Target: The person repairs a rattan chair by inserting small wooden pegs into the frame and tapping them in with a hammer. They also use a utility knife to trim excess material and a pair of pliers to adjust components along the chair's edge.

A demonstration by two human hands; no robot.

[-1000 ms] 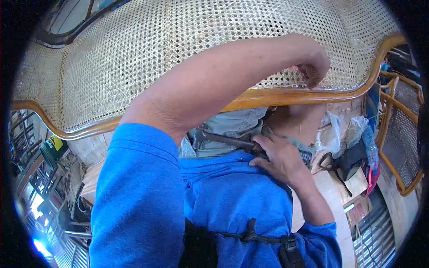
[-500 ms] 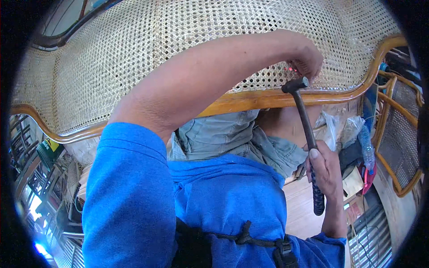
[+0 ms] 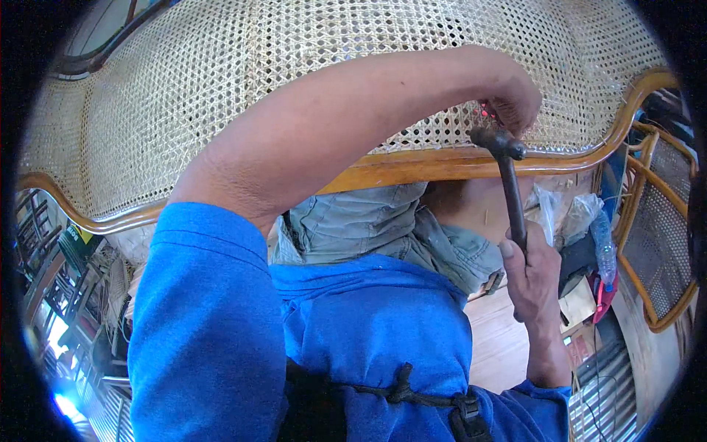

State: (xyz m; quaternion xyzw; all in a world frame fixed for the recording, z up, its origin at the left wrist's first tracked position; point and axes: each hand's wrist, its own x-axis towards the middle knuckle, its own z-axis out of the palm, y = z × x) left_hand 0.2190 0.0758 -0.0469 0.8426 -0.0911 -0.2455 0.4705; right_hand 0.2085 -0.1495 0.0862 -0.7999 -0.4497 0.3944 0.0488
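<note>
My left hand (image 3: 515, 99) reaches across to the lower edge of a woven cane panel (image 3: 294, 81), just above its curved wooden frame (image 3: 412, 168). Its fingers are pinched together on a small red piece (image 3: 486, 112), which is mostly hidden. My right hand (image 3: 534, 276) grips the dark handle of a hammer (image 3: 510, 191) and holds it upright. The hammer's head sits against the frame, right below my left fingers.
The cane chair back fills the upper view, resting over my lap and grey shorts (image 3: 368, 228). A second cane chair frame (image 3: 663, 221) stands at the right. Plastic bags, a bottle (image 3: 602, 247) and small clutter lie on the floor at the right.
My right hand left my lap and brought the hammer up; its head now sits at the wooden frame beneath my left fingers. My left hand stayed at the cane edge.
</note>
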